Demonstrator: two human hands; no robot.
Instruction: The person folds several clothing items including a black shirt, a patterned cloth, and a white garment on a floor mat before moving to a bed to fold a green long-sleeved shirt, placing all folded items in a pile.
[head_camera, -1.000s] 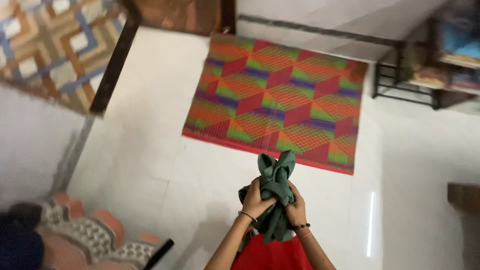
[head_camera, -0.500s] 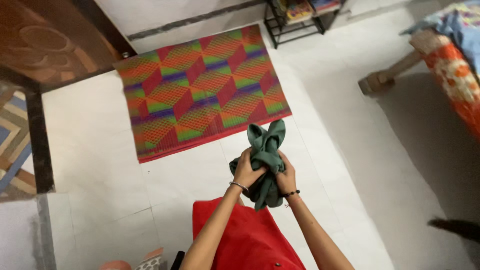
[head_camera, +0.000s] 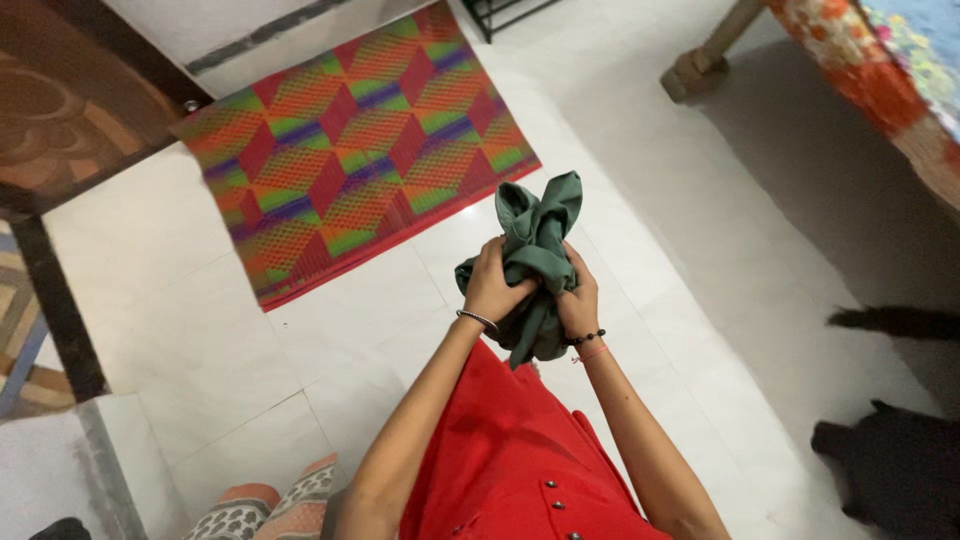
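Note:
A bunched dark green cloth (head_camera: 538, 237) is held up in front of me over the white tiled floor. My left hand (head_camera: 492, 287) grips its left side, with a thin metal bangle on the wrist. My right hand (head_camera: 578, 303) grips its right side; that wrist has a dark bead bracelet and a pink thread. Part of the cloth sticks up above my fists and part hangs below them. My red garment (head_camera: 510, 450) fills the lower middle of the view.
A bright mat (head_camera: 350, 150) patterned in red, green and purple lies on the floor ahead, left. A dark wooden door (head_camera: 70, 110) is at upper left. A bed with an orange floral cover (head_camera: 880, 70) stands at upper right. A dark shape (head_camera: 890, 470) sits at lower right.
The view has swung right: the mat has slid toward upper left and the bed has come closer at upper right. Both hands keep the same grip on the green cloth.

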